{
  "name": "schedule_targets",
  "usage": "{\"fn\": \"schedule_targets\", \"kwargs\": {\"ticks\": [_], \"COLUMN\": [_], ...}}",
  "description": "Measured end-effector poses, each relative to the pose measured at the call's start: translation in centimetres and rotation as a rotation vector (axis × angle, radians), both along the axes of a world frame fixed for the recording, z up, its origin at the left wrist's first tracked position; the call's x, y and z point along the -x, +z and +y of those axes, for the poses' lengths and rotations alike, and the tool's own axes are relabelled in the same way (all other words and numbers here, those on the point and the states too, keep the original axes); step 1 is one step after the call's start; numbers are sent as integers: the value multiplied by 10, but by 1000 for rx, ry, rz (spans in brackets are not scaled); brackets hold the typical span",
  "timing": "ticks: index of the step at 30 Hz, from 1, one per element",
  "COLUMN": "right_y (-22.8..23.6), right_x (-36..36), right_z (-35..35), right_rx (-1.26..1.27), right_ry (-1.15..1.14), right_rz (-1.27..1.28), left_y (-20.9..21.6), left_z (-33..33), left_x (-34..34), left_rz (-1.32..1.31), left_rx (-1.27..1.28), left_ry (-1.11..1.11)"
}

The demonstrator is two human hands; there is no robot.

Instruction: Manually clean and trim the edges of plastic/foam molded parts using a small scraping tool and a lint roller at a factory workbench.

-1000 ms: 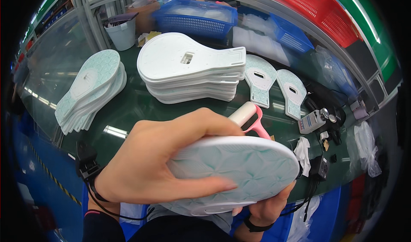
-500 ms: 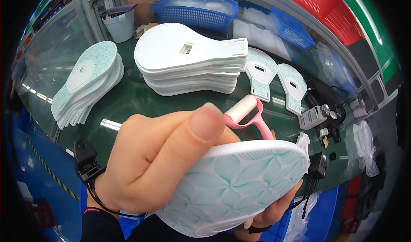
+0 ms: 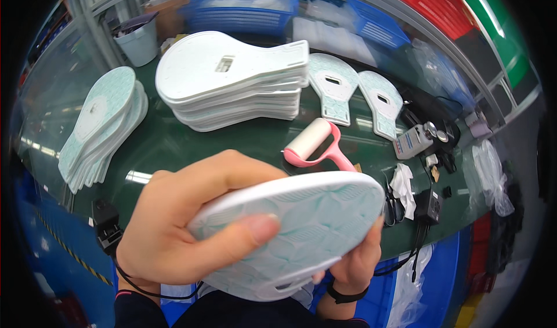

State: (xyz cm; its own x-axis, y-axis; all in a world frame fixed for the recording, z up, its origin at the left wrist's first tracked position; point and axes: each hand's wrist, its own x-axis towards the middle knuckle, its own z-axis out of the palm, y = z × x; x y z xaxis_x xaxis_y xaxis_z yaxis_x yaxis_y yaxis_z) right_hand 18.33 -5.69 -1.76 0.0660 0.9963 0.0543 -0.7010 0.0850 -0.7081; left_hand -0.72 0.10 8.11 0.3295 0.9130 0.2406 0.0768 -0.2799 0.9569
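Both my hands hold a white plastic paddle-shaped panel (image 3: 316, 218) with a pale green leaf pattern, tilted in front of me. My left hand (image 3: 171, 232) grips its left edge, thumb flat on the patterned face and fingers behind the rim. At the panel's lower right edge, my right hand (image 3: 361, 261) is closed around it, its fingertips partly hidden. A slot shows near the panel's bottom. Just beyond it on the green table lies a lint roller (image 3: 310, 142) with a white roll and pink handle.
Farther back stands a tall stack of white panels (image 3: 197, 75). A fanned stack of patterned panels (image 3: 98, 113) lies left, and two single panels (image 3: 333, 84) lie right. A bottle (image 3: 413, 142), crumpled tissue (image 3: 401, 186) and cables sit at right. Blue baskets (image 3: 241, 15) line the back.
My left thumb has come down from above the rim onto the patterned face. The panel has shifted left and more of my right hand shows. The whole view has turned slightly.
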Motion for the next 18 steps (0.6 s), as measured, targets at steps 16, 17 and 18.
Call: {"fn": "schedule_targets", "kwargs": {"ticks": [16,17,18], "right_y": [-63,-64,-64], "right_x": [-115,-116,-117], "right_z": [76,77,75], "right_rx": [212,223,242], "right_ry": [-528,-519,-515], "right_rz": [-1663,-1620,-1599], "left_y": [-11,-13,-15], "left_z": [41,42,42], "left_x": [3,4,4], "left_rz": [-87,-98,-110], "left_rx": [97,87,78], "left_ry": [-103,-147,-190]}}
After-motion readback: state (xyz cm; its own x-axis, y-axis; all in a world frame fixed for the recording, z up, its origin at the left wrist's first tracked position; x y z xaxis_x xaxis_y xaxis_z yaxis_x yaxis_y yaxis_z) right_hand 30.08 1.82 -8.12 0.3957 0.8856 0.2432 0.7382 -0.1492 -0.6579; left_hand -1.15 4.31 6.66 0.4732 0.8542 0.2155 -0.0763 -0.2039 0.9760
